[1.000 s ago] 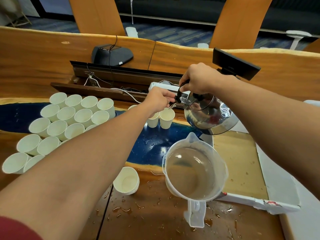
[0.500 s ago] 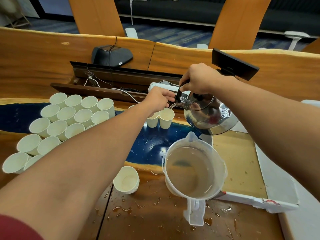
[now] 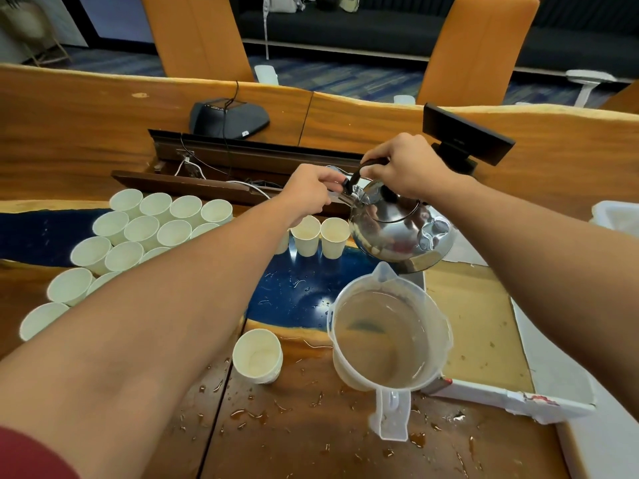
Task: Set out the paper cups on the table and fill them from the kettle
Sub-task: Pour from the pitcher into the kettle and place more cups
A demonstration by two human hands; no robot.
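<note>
The steel kettle (image 3: 397, 229) hangs in the air above the far middle of the table (image 3: 311, 426), tipped so its spout end points left and slightly down toward 2 paper cups (image 3: 320, 235) standing side by side just below it; its long axis runs left to right. The right hand (image 3: 403, 165) curls around the dark handle on top. The left hand (image 3: 306, 191) pinches something at the spout, probably its cap, though the fingers hide it. A block of empty cups (image 3: 145, 229) stands in tight rows to the left, partly behind the left forearm. 1 more cup (image 3: 257, 356) stands alone nearer the person, beside a clear plastic jug (image 3: 387, 333) holding water.

The tabletop is glossy wood with a blue resin strip, spattered with droplets. A shallow white tray (image 3: 501, 402) lies at right. Beyond the table stand 2 orange chair backs (image 3: 197, 36) on blue carpet.
</note>
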